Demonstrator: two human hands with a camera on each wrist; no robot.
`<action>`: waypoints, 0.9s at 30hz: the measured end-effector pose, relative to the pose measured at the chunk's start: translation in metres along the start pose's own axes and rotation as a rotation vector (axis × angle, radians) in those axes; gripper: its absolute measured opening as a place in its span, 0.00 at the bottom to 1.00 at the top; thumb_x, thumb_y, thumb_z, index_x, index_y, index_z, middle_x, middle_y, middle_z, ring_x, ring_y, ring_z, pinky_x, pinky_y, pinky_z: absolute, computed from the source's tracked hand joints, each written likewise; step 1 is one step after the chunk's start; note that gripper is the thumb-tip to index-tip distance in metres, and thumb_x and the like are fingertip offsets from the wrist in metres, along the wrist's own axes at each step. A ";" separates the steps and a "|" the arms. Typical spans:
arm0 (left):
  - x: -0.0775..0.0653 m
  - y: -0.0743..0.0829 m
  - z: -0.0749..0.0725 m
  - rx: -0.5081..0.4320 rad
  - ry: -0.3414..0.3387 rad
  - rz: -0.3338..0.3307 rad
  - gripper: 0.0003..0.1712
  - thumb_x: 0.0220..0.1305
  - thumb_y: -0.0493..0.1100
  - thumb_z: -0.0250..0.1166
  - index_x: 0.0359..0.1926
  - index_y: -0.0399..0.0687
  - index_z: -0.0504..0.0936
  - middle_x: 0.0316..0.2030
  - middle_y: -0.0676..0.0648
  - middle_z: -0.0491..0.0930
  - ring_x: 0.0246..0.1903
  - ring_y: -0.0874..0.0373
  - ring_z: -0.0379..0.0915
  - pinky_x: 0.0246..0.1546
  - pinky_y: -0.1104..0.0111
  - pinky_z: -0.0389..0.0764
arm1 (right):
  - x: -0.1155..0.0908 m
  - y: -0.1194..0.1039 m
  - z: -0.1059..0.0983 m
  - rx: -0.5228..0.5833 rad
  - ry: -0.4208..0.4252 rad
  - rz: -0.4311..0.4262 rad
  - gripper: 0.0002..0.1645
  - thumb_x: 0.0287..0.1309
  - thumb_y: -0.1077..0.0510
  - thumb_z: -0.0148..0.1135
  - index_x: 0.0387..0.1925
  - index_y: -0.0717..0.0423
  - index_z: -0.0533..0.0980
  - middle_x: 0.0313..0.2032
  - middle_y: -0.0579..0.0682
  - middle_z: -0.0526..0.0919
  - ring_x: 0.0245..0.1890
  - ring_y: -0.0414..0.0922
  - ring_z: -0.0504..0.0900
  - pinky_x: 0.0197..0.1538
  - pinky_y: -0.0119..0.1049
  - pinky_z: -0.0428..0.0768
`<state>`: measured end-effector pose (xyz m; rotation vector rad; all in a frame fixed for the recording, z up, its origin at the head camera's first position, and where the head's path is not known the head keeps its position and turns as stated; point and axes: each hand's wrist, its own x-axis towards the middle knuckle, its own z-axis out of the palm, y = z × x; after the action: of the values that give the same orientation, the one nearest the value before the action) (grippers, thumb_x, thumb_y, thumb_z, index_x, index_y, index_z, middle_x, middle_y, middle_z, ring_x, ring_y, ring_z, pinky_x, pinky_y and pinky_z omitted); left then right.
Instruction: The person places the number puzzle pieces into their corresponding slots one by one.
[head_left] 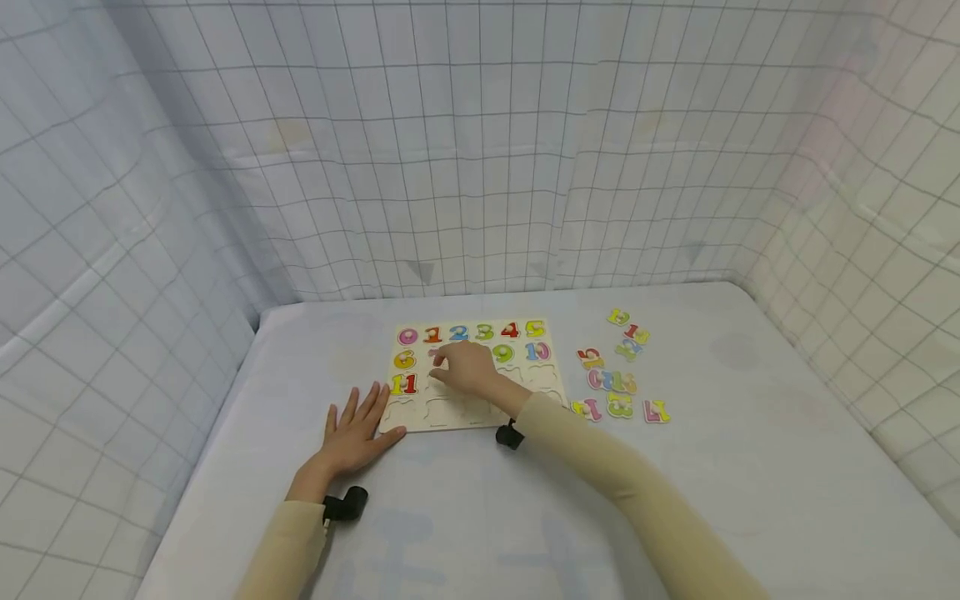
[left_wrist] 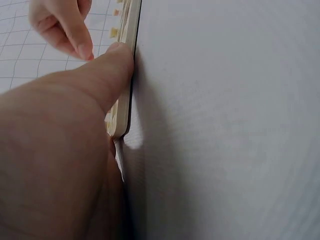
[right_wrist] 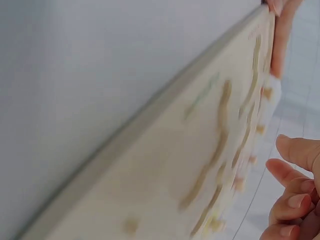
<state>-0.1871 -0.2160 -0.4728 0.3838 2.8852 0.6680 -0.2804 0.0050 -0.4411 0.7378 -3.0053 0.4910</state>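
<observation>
Likely against sliding, the board [head_left: 417, 415] is being steadied by the splayed left hand [head_left: 356, 438], the right hand [head_left: 468, 369] above, fingertips parted.

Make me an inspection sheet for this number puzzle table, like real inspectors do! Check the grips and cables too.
Surface: pale table under the puzzle.
Job's things: number board, top row filled 0 to 5, vacant slots lower down; loose number pieces to its right.
Clutter: nothing seen.
Left grip: fingers spread, thumb on the board's near edge.
Right grip: above the board, thumb and forefinger apart, nothing seen between.
Cables: nothing clearly seen.
Surroundings: grid-patterned cloth behind and both sides.
</observation>
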 end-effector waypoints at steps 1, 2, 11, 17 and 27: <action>0.000 0.001 0.000 -0.001 -0.001 0.001 0.49 0.65 0.68 0.50 0.75 0.44 0.44 0.73 0.40 0.40 0.70 0.38 0.23 0.60 0.42 0.20 | -0.002 0.008 -0.003 0.004 0.018 0.006 0.14 0.60 0.43 0.62 0.41 0.45 0.83 0.36 0.43 0.85 0.22 0.36 0.72 0.20 0.28 0.66; 0.000 0.001 -0.001 -0.001 -0.003 0.001 0.49 0.65 0.67 0.50 0.75 0.45 0.44 0.73 0.40 0.40 0.70 0.38 0.23 0.61 0.42 0.20 | -0.005 0.016 -0.006 0.013 0.032 0.015 0.14 0.60 0.43 0.62 0.40 0.46 0.83 0.36 0.43 0.85 0.19 0.35 0.70 0.18 0.28 0.64; 0.002 -0.001 -0.001 0.002 -0.014 0.001 0.50 0.65 0.68 0.50 0.75 0.45 0.43 0.73 0.40 0.39 0.70 0.38 0.23 0.61 0.42 0.20 | -0.036 0.099 -0.041 0.062 0.094 0.165 0.15 0.58 0.46 0.65 0.41 0.50 0.84 0.19 0.45 0.79 0.16 0.38 0.63 0.16 0.29 0.59; 0.001 -0.004 0.001 0.007 -0.016 -0.005 0.50 0.65 0.69 0.49 0.75 0.45 0.43 0.74 0.41 0.39 0.70 0.39 0.22 0.61 0.43 0.19 | -0.059 0.161 -0.059 0.113 0.128 0.279 0.17 0.57 0.45 0.65 0.41 0.53 0.83 0.20 0.44 0.76 0.20 0.41 0.70 0.20 0.32 0.65; 0.000 -0.003 0.000 -0.004 -0.012 -0.001 0.50 0.65 0.69 0.50 0.75 0.45 0.43 0.73 0.40 0.39 0.70 0.39 0.22 0.60 0.42 0.19 | -0.111 0.232 -0.083 0.066 0.079 0.435 0.20 0.59 0.45 0.62 0.46 0.55 0.81 0.36 0.54 0.81 0.32 0.49 0.76 0.26 0.39 0.73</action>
<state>-0.1876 -0.2180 -0.4742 0.3849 2.8722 0.6690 -0.2927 0.2750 -0.4402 0.0520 -3.0809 0.6105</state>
